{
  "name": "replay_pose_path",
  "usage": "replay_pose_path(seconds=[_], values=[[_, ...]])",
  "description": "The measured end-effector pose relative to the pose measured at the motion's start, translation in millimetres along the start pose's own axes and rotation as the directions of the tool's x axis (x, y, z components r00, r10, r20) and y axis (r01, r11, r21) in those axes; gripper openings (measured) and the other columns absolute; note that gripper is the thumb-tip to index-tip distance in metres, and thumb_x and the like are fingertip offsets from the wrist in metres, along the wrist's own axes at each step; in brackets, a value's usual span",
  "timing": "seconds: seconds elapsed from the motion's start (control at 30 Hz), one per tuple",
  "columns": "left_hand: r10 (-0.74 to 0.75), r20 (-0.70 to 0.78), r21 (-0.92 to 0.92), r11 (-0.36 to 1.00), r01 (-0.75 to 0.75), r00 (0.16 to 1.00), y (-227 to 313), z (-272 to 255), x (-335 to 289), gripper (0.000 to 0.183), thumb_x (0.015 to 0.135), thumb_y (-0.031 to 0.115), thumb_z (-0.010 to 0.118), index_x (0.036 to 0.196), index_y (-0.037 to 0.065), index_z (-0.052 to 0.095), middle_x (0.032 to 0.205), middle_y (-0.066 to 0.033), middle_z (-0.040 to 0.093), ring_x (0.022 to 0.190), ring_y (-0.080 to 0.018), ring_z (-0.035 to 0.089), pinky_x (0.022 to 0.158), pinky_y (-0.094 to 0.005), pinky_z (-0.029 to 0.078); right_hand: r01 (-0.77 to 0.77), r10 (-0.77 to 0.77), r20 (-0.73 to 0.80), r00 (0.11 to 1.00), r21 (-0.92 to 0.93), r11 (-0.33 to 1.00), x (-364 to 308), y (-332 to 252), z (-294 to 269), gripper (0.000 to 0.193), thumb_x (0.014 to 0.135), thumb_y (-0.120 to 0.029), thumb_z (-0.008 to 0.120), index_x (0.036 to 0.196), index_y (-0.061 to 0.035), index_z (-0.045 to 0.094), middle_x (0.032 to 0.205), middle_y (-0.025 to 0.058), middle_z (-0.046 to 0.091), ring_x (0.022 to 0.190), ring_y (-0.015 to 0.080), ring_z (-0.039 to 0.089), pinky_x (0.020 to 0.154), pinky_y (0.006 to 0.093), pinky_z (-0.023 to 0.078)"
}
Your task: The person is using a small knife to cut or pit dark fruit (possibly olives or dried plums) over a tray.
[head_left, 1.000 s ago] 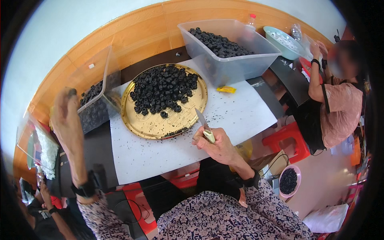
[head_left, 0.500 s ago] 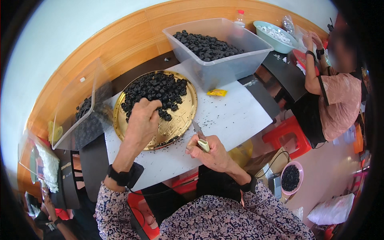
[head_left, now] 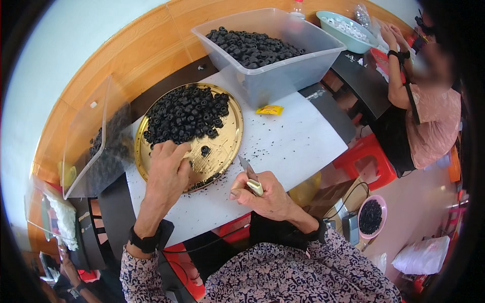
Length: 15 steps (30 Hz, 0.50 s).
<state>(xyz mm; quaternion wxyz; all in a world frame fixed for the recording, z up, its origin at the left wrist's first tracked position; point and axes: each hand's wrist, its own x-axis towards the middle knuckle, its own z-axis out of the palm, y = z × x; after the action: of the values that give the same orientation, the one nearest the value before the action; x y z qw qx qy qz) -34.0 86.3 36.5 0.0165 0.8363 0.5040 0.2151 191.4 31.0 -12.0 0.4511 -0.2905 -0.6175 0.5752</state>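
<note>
A round gold tray (head_left: 226, 144) carries a heap of small black ring-shaped pieces (head_left: 187, 113), with crumbs along its near rim. My left hand (head_left: 166, 169) is over the tray's near left part, its fingers bent together; a dark piece (head_left: 191, 163) shows at the thumb side, partly hidden by the fingers. One loose black piece (head_left: 205, 150) lies on the tray beside that hand. To the right of the tray, my right hand (head_left: 268, 194) is closed round the pale handle of a small knife (head_left: 246, 167), its blade pointing up and away.
Behind the white board (head_left: 293, 139) stands a large clear bin (head_left: 283, 78) of black pieces. Another clear bin (head_left: 86, 166) is at the left. A yellow packet (head_left: 270, 110) and dark shavings lie on the board. At the right are a person (head_left: 434, 111) and a red stool (head_left: 371, 161).
My left hand has drawn back from the heap toward me. A loose piece now sits apart on the tray. My right hand keeps its hold on the knife, and the view has shifted slightly.
</note>
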Motion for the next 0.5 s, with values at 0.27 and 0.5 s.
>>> replay_pose_path(seconds=[0.27, 0.5], values=[[0.142, 0.09, 0.002, 0.99, -0.143, 0.986, 12, 23, 15, 0.025, 0.076, 0.001, 0.055, 0.1, 0.004, 0.058, 0.082, -0.0131, 0.049, 0.087, -0.0311, 0.046, 0.077, -0.0411, 0.039, -0.003, 0.004, -0.03, 1.0, 0.032, 0.999, -2, 0, 2, 0.022, 0.089, -0.021, 0.057, 0.085, -0.0002, 0.059, 0.066, 0.0008, 0.053, 0.061, 0.008, 0.042, 0.056, 0.0242, 0.038], [-0.03, 0.171, -0.466, 0.878, 0.108, 0.985, 37, -11, -9, 0.026, 0.078, -0.003, 0.055, 0.103, 0.001, 0.058, 0.085, -0.0085, 0.057, 0.076, -0.0176, 0.056, 0.07, -0.0267, 0.045, 0.051, -0.049, -0.109, 0.993, 0.021, 0.998, 0, 5, 6, 0.018, 0.09, -0.016, 0.056, 0.097, -0.0003, 0.059, 0.071, -0.001, 0.054, 0.062, 0.0063, 0.045, 0.057, 0.0238, 0.04]])
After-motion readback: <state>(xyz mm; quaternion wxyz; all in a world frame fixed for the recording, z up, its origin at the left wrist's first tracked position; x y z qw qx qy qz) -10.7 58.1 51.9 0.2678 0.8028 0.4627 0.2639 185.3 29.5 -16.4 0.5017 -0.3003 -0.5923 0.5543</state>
